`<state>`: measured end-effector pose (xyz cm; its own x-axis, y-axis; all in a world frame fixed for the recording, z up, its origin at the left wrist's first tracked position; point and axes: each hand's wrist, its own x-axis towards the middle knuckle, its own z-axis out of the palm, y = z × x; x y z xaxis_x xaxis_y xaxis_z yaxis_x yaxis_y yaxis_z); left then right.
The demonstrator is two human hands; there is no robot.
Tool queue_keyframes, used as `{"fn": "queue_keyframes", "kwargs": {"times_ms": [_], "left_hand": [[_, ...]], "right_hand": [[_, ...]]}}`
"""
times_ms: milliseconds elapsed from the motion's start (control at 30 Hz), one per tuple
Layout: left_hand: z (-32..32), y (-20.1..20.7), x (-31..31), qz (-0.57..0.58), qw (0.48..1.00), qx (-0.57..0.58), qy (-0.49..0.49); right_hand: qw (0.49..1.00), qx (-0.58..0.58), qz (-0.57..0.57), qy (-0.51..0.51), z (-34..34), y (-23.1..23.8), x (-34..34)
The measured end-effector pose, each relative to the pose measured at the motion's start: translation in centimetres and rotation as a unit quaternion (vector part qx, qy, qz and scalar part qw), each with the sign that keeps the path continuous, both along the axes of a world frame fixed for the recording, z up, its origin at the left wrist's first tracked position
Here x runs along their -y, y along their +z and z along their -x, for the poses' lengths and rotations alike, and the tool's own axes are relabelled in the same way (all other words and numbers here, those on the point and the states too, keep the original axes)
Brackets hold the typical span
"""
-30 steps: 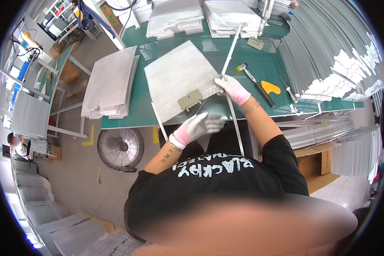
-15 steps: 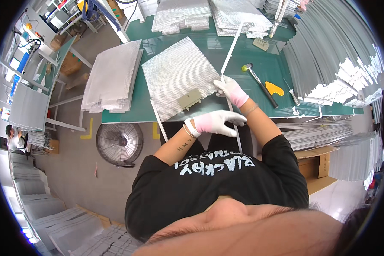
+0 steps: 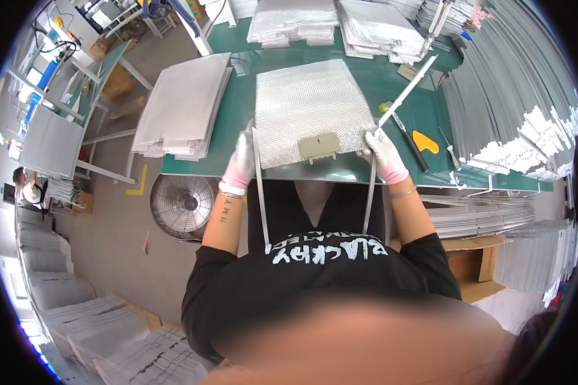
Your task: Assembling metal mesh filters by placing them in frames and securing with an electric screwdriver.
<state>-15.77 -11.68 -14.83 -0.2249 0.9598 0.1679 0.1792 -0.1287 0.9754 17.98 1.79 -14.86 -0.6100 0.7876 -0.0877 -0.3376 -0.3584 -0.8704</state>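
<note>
A silver mesh panel (image 3: 311,96) lies on the green table in front of me, with a thin metal strip along each side. My left hand (image 3: 241,157), in a white and pink glove, is closed at the left strip (image 3: 261,199), its fingers partly hidden. My right hand (image 3: 385,156), gloved alike, pinches the right strip (image 3: 370,199) by the panel's near right corner. Both strips run past the table edge toward my body. From beside my right hand another strip (image 3: 408,92) slants away to the far right. A grey-green toothed block (image 3: 319,147) rests on the panel's near edge.
Right of the panel lie a hammer (image 3: 411,141), a yellow scraper (image 3: 425,142) and a screwdriver (image 3: 451,151). Mesh sheets are stacked at left (image 3: 180,102) and at the back (image 3: 292,22). Long grey strips (image 3: 507,96) are piled at right. A floor fan (image 3: 187,204) stands below left.
My left hand has moved from beside the right strip over to the left strip. The mesh panel has turned straighter toward me, and the slanting strip leans farther right.
</note>
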Motion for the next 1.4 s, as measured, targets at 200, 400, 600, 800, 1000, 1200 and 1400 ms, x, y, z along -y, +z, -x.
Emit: {"fn": "queue_keyframes", "kwargs": {"times_ms": [200, 400, 600, 800, 1000, 1200, 1400], "left_hand": [[0.0, -1.0, -0.5, -0.023, 0.991, 0.120, 0.047], [-3.3, 1.2, 0.3, -0.041, 0.926, 0.371, -0.052], [-4.2, 3.9, 1.5, -0.071, 0.965, 0.253, -0.017], [-5.8, 5.6, 3.3, -0.090, 0.978, 0.177, 0.058], [-6.8, 7.4, 5.5, -0.154, 0.968, 0.193, -0.048], [-4.7, 5.7, 7.7, -0.166, 0.959, 0.222, 0.053], [-5.7, 9.2, 7.2, -0.226, 0.948, 0.160, 0.157]], "right_hand": [[0.994, 0.058, -0.051, -0.083, -2.7, 0.9, 2.0], [0.994, -0.039, -0.056, -0.080, -2.9, 2.0, 2.9], [0.978, 0.058, -0.104, -0.171, -3.2, 1.9, 4.1], [0.965, 0.092, -0.168, -0.177, -3.3, 4.1, 6.1], [0.957, 0.061, -0.195, -0.205, -4.2, 4.5, 7.9], [0.959, -0.022, -0.237, -0.156, -3.1, 6.2, 8.3], [0.939, 0.011, -0.290, -0.182, -1.8, 8.8, 6.7]]}}
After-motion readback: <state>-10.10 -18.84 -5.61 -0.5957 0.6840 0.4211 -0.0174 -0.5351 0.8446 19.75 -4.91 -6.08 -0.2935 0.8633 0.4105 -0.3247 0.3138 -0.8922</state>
